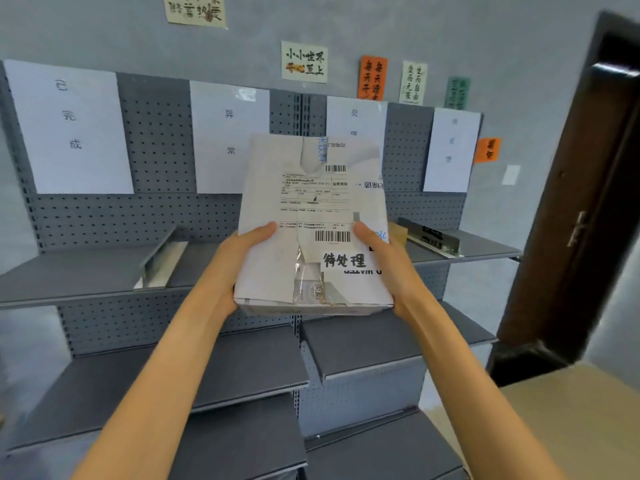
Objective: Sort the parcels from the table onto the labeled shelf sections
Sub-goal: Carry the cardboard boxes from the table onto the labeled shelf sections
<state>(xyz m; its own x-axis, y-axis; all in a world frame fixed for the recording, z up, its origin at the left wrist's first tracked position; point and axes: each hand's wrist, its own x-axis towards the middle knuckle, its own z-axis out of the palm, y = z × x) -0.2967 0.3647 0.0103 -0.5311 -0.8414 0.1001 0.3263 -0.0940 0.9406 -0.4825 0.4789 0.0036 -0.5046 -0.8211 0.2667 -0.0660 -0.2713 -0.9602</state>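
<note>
The parcel point(313, 223) is held up in front of the shelf point(86, 271), between the 2 middle paper signs. The left hand point(239, 261) and right hand point(384, 261) grip its lower side edges, thumbs on top. It looks like a flat box wrapped in creased white paper with glossy tape: probably light, fairly stiff, a little slippery. Holding it by opposite edges suits it.

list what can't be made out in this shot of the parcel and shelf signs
- Third shelf sign: head view, lower characters hidden behind the parcel.
- Fourth shelf sign: characters too faint and blurred.
- Shipping label: print too small.
- Table: cut off by the right edge.
</note>
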